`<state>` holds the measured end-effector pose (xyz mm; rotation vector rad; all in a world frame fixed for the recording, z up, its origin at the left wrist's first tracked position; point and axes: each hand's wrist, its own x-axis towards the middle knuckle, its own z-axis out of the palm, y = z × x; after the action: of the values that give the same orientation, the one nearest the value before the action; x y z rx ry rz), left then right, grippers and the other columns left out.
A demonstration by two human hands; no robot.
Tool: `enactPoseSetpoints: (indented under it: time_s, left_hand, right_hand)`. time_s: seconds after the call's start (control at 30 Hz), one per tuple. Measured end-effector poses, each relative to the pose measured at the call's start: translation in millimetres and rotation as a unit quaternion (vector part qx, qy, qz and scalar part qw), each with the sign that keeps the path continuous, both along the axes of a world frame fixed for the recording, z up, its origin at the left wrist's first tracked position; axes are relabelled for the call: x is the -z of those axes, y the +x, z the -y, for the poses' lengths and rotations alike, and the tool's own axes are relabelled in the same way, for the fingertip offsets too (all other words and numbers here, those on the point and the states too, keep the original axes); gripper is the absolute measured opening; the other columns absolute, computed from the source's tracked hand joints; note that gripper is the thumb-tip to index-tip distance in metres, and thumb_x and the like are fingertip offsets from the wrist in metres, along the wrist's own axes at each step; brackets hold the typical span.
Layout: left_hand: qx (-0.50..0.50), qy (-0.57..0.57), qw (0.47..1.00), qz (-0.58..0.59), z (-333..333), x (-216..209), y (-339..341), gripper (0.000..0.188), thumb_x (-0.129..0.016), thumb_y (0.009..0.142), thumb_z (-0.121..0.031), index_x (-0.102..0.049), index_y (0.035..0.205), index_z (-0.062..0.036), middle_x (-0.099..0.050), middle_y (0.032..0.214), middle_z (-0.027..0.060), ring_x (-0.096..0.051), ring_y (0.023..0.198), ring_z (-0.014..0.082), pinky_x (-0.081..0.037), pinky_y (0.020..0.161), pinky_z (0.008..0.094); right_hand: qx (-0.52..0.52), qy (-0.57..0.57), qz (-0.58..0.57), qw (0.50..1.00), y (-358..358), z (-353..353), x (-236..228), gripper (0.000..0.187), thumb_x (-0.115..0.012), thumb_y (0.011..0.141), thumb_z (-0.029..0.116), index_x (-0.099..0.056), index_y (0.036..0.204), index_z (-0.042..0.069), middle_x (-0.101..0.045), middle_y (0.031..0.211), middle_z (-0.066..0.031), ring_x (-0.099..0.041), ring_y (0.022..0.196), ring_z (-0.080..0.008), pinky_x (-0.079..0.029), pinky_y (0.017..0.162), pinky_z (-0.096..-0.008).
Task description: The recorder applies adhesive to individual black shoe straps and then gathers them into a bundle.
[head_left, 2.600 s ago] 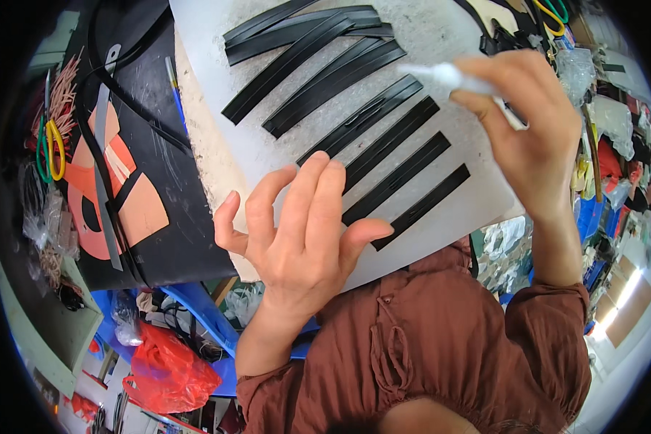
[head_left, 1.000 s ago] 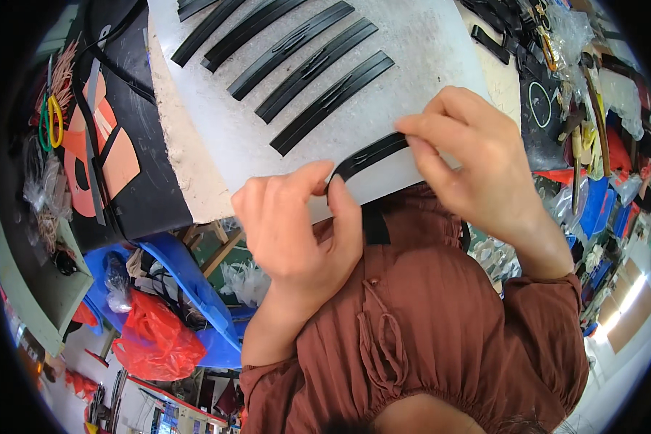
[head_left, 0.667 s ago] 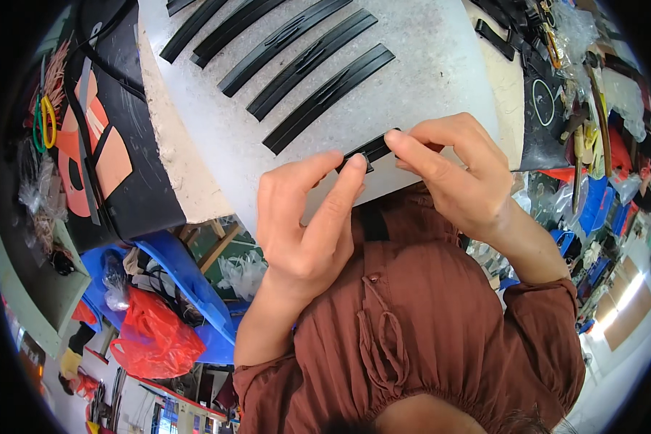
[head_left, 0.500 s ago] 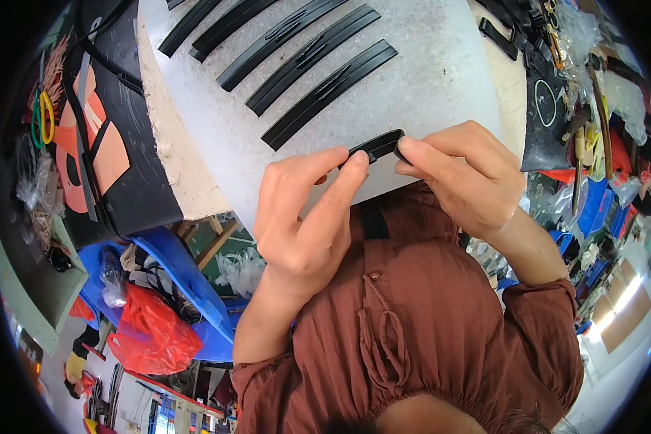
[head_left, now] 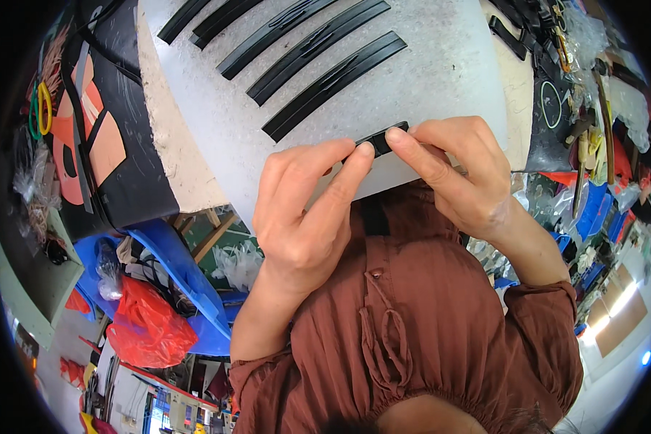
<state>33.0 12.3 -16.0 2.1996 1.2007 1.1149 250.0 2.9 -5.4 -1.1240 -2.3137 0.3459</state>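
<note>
Between my two hands is a short black strap piece [head_left: 380, 142], lying low over the near edge of the white board [head_left: 441, 87]. The fingertips of my left hand [head_left: 304, 206] pinch its left end. My right hand [head_left: 464, 170] has its thumb pressed on the other end, with the fingers curled behind and partly hidden. Beyond my hands, several long black strips [head_left: 333, 87] lie side by side at a slant on the board. Folded or overlapping parts show along the middle of some of them.
At the left, a dark table top [head_left: 145, 195] holds orange-pink cut pieces [head_left: 108, 148] and yellow-handled scissors [head_left: 45, 108]. Below it sits a blue bin [head_left: 188, 275] with a red plastic bag [head_left: 148, 325]. More black straps [head_left: 508, 37] and a pale ring [head_left: 550, 103] lie at the far right.
The strap piece was bent up in an arch and now lies flatter. My right thumb has come forward over its end. The view has shifted slightly.
</note>
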Motion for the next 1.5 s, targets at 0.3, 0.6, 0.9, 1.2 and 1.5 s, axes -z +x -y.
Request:
enactPoseSetpoints:
  time_s: [0.3, 0.6, 0.9, 1.2, 1.5]
  left_hand:
    - [0.018, 0.022, 0.999, -0.037, -1.1, -0.2, -0.9, 0.038, -0.071, 0.065, 0.005, -0.075, 0.103, 0.0028, -0.068, 0.103, 0.01, -0.063, 0.084, 0.0238, -0.052, 0.067, 0.0321]
    - [0.075, 0.038, 0.97, -0.228, 7.6, -19.3, -10.6, 0.046, -0.071, 0.071, 0.0, -0.071, 0.117, 0.0033, -0.063, 0.124, 0.0088, -0.06, 0.099, 0.0241, -0.048, 0.079, 0.0352]
    - [0.087, 0.033, 0.963, -0.252, 4.3, -24.7, -10.4, 0.044, -0.069, 0.073, -0.001, -0.071, 0.116, 0.004, -0.062, 0.123, 0.0082, -0.059, 0.102, 0.0245, -0.048, 0.082, 0.0378]
    - [0.097, 0.027, 0.962, -0.253, 2.3, -27.1, -11.4, 0.037, -0.07, 0.079, -0.004, -0.07, 0.115, 0.0046, -0.061, 0.121, 0.0082, -0.058, 0.105, 0.024, -0.048, 0.088, 0.0415]
    - [0.087, 0.012, 0.957, -0.276, 2.7, -34.1, -8.7, 0.035, -0.07, 0.081, -0.006, -0.071, 0.115, 0.0028, -0.061, 0.119, 0.0057, -0.057, 0.106, 0.0221, -0.046, 0.095, 0.0448]
  right_hand:
    - [-0.009, 0.027, 0.036, 0.999, -3.2, -1.4, -2.3, 0.051, -0.066, 0.068, 0.005, -0.068, 0.118, -0.005, -0.063, 0.108, -0.0099, -0.06, 0.086, -0.0236, -0.052, 0.072, -0.0316]
    - [0.01, 0.027, 0.134, 0.991, -9.5, -2.1, -25.6, 0.038, -0.071, 0.075, 0.011, -0.07, 0.111, -0.004, -0.063, 0.111, -0.0094, -0.06, 0.104, -0.0262, -0.048, 0.076, -0.0372]
    - [-0.008, -0.046, 0.165, 0.985, -11.5, -5.5, -36.4, 0.044, -0.064, 0.077, 0.01, -0.068, 0.119, -0.002, -0.062, 0.125, -0.0129, -0.059, 0.118, -0.0323, -0.049, 0.089, -0.0435]
    - [-0.015, -0.061, 0.169, 0.984, -16.2, -7.7, -38.8, 0.042, -0.066, 0.076, 0.009, -0.069, 0.115, -0.006, -0.062, 0.124, -0.0142, -0.059, 0.117, -0.0323, -0.05, 0.089, -0.043]
    - [-0.007, -0.079, 0.154, 0.985, -19.1, -7.5, -39.1, 0.038, -0.067, 0.076, 0.007, -0.069, 0.111, -0.008, -0.062, 0.123, -0.0151, -0.061, 0.112, -0.0321, -0.051, 0.085, -0.0417]
